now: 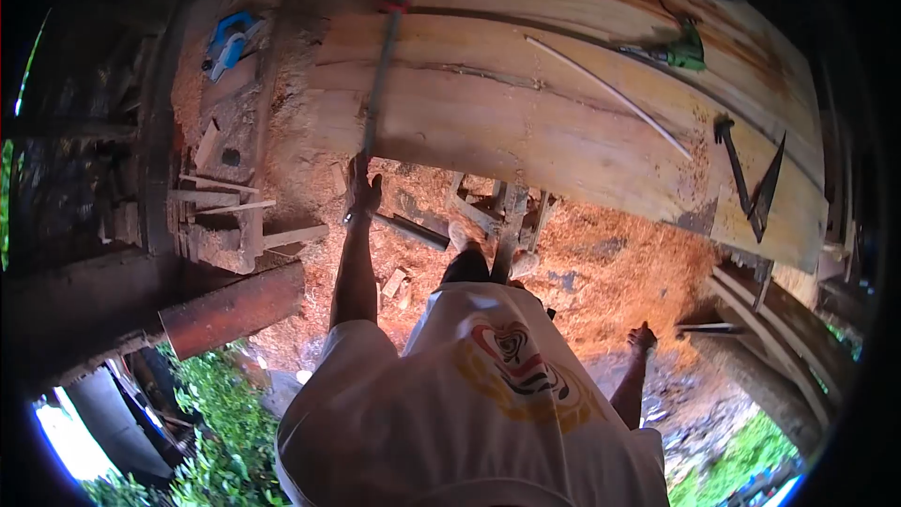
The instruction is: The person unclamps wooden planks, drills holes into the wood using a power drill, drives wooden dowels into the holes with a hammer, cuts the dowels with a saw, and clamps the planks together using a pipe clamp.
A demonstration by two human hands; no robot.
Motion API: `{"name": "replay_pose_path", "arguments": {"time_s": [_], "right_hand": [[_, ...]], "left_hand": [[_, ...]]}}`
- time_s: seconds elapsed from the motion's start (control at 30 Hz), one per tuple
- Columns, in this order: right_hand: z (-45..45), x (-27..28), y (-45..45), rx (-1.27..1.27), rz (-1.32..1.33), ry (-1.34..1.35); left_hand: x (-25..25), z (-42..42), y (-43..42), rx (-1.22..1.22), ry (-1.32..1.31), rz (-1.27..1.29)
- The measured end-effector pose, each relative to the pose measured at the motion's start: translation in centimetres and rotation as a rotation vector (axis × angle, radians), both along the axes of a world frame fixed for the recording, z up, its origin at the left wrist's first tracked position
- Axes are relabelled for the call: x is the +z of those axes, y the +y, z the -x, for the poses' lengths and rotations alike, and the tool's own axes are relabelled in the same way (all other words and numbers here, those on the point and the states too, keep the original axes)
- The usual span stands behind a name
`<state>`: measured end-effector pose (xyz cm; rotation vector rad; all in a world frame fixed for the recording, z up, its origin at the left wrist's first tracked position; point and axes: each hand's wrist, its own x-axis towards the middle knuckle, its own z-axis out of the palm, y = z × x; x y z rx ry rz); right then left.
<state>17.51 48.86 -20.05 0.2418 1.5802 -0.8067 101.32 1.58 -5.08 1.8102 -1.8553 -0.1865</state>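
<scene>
My left hand point(364, 192) is at the near end of a long metal bar clamp point(383, 70), its fingers closed around that end as far as I can make out. The bar lies across wide wooden boards point(450, 113) and has a red part near their middle. My right hand point(643, 336) hangs low at my side, away from the boards, with its fingers curled and nothing visible in them. Below my left hand a dark tube-like piece point(413, 231) angles over the shavings.
On the boards lie a thin wooden strip point(610, 97), a green power drill point(683, 47), a hammer point(730, 155) and a dark V-shaped tool point(768, 190). A blue power planer point(228, 45) sits far left. Wood shavings point(619, 258) and offcuts cover the ground; a reddish beam point(233, 308) juts in.
</scene>
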Motion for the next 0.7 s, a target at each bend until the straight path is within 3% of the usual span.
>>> {"name": "replay_pose_path", "arguments": {"time_s": [0.07, 0.1, 0.13, 0.17, 0.2, 0.23, 0.27, 0.3, 0.33, 0.37, 0.4, 0.43, 0.47, 0.5, 0.53, 0.57, 0.6, 0.63, 0.67, 0.7], "right_hand": [[3.0, 0.8, -3.5, -0.190, 0.221, -0.128], [-0.8, 5.0, -7.7, -0.113, 0.216, 0.290], [-4.8, 9.6, -12.3, -0.008, 0.094, 0.724], [-4.4, 9.2, -13.8, -0.061, 0.097, 0.687], [-8.2, 13.5, -17.0, -0.014, 0.135, 0.790], [-8.5, 13.7, -18.7, 0.062, 0.098, 0.823], [-3.2, 8.9, -17.9, 0.079, 0.160, 0.515], [-4.2, 9.9, -19.4, 0.238, 0.110, 0.677], [-5.3, 10.9, -21.0, 0.402, 0.033, 0.850], [-6.6, 12.2, -22.8, 0.547, -0.061, 1.018], [-7.3, 12.9, -23.8, 0.239, 0.240, 0.912], [-9.2, 17.2, -27.0, 0.412, 0.087, 1.052], [-9.3, 18.2, -28.3, 0.444, 0.257, 1.187], [-7.7, 17.8, -29.6, 0.450, 0.390, 1.230], [-4.9, 16.2, -30.8, 0.498, 0.400, 1.239], [-2.0, 15.5, -32.7, 0.592, 0.488, 1.426], [0.2, 15.0, -35.0, 0.692, 0.579, 1.604], [0.8, 16.5, -37.7, 0.695, 0.572, 1.667], [1.5, 17.8, -40.7, 0.698, 0.567, 1.725], [3.5, 17.1, -44.0, 0.651, 0.610, 1.730]], "left_hand": [[-4.2, -2.1, 0.7, 0.319, 0.085, -0.254], [-6.0, -3.4, 0.9, 0.467, 0.129, -0.389], [-5.9, -4.2, 0.7, 0.445, 0.135, -0.434], [-5.1, -4.4, 0.6, 0.421, 0.150, -0.487], [-4.4, -4.1, 0.6, 0.392, 0.172, -0.543], [-2.8, -3.5, 0.7, 0.384, 0.159, -0.509], [-8.9, -6.0, 1.2, 0.348, 0.223, -0.362], [-13.1, -7.7, 1.4, 0.385, 0.365, -0.405], [-11.6, -7.0, 1.4, 0.334, 0.288, -0.373], [-12.3, -7.3, 2.0, 0.135, 0.280, -0.140], [-11.7, -7.0, 2.7, 0.191, 0.480, -0.180], [-10.5, -6.7, 3.2, 0.247, 0.743, -0.362], [-10.0, -6.4, 3.5, 0.222, 0.771, -0.320], [-6.1, -4.5, 4.1, 0.285, 0.729, -0.366], [-7.2, -5.5, 4.8, 0.247, 0.633, -0.314], [-6.0, -4.7, 5.6, 0.260, 0.605, -0.217], [-5.0, -4.7, 6.5, 0.395, 0.595, -0.348], [-7.3, -6.4, 8.2, 0.476, 0.527, -0.265], [-5.9, -6.6, 9.6, 0.443, 0.363, -0.325], [-8.2, -7.8, 12.0, 0.359, 0.190, -0.149]]}}
